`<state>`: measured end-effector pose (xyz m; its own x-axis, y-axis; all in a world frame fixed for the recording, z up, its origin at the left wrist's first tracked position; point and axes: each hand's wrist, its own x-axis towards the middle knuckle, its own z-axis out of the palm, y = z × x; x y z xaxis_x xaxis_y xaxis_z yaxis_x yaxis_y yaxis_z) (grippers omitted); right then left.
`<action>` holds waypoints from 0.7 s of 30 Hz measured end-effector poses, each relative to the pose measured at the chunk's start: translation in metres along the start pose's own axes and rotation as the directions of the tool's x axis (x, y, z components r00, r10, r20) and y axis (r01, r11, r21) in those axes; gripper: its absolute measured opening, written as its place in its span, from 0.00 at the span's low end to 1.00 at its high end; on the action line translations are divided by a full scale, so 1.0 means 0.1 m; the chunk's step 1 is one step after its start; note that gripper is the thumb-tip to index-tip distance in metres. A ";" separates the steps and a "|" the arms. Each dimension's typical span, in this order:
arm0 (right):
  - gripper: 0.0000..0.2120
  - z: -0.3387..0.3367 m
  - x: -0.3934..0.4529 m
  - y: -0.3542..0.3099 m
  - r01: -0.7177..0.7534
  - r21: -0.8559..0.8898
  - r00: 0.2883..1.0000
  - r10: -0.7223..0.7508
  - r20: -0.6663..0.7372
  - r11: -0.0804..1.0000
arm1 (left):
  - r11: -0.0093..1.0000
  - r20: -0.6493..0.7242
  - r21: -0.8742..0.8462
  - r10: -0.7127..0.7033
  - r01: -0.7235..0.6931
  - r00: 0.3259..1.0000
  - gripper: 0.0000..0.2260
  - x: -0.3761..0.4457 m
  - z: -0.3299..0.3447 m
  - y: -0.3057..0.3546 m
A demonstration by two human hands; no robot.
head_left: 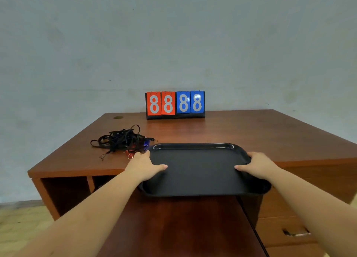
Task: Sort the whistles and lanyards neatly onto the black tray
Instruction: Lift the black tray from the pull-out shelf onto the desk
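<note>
Pale grey wall fills the upper half of the frame, and below it a reddish-brown wooden desk (241, 133) stretches across the middle. At the back centre of the desk stands a flip scoreboard (175, 105) showing two red eights and two blue eights.

Lower centre, a person holds a black tray (199, 169) by its two short sides. The left hand (144, 165) grips the left rim with the thumb lying across the tray floor; the right hand (257, 165) grips the right rim the same way. Both hands are closed around the tray and carry nothing else. The tray's near edge juts out past the desk's front edge, so it appears to be only partly on the desk or just above it; which cannot be told.

Left of centre, just beside the tray's far left corner, lies a tangled heap of black lanyards (121, 139). A glimpse of red and blue at its right side, with a small metal ring (130, 156), is probably the whistles, though they are too small to make out clearly.

Judging by this, the step in hand is setting the tray in place; nothing is sorted yet. The next move likely calls for sliding the tray fully onto the desk, then freeing a hand to untangle the heap.

Open desk lies behind and to the right of the tray. The left hand sits close to the heap, so pushing the tray leftward could nudge it.
</note>
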<state>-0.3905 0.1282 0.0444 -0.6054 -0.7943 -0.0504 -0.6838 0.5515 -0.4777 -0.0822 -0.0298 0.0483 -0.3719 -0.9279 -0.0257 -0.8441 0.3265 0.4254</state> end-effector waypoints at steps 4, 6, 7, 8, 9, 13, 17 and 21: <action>0.36 0.02 0.33 0.05 -0.010 -0.021 1.000 0.010 -0.018 1.000 | 0.997 0.007 0.078 0.009 -0.010 1.000 0.41 0.32 0.12 0.11; 0.39 0.03 0.45 0.06 -0.018 -0.092 0.999 0.014 -0.040 0.996 | 0.982 -0.029 0.188 0.030 -0.024 0.999 0.41 0.44 0.19 0.16; 0.40 0.03 0.52 0.07 -0.018 -0.124 0.999 0.012 -0.050 0.992 | 0.967 -0.051 0.251 0.045 -0.031 0.998 0.42 0.50 0.22 0.19; 0.41 0.02 0.59 0.07 -0.016 -0.145 0.998 0.008 -0.057 0.989 | 0.951 -0.070 0.309 0.058 -0.034 0.996 0.42 0.56 0.25 0.22; 0.41 0.02 0.64 0.07 -0.016 -0.163 0.998 0.006 -0.065 0.987 | 0.935 -0.084 0.355 0.065 -0.031 0.994 0.42 0.62 0.27 0.24; 0.41 0.04 0.85 0.04 -0.045 -0.270 0.994 0.016 -0.110 0.962 | 0.853 -0.135 0.522 0.115 -0.028 0.984 0.41 0.87 0.33 0.33; 0.42 0.08 1.04 -0.01 -0.041 -0.291 0.990 0.000 -0.140 0.956 | 0.796 -0.141 0.605 0.133 -0.021 0.981 0.40 1.07 0.35 0.35; 0.43 0.09 1.22 -0.04 -0.031 -0.293 0.990 -0.012 -0.142 0.956 | 0.787 -0.141 0.617 0.119 -0.007 0.983 0.42 1.21 0.33 0.38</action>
<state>-0.4579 0.0265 0.0327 -0.6492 -0.7563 0.0804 -0.7541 0.6262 -0.1981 -0.1723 -0.1239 0.0319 -0.4116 -0.8985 0.1524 -0.9001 0.3745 -0.2228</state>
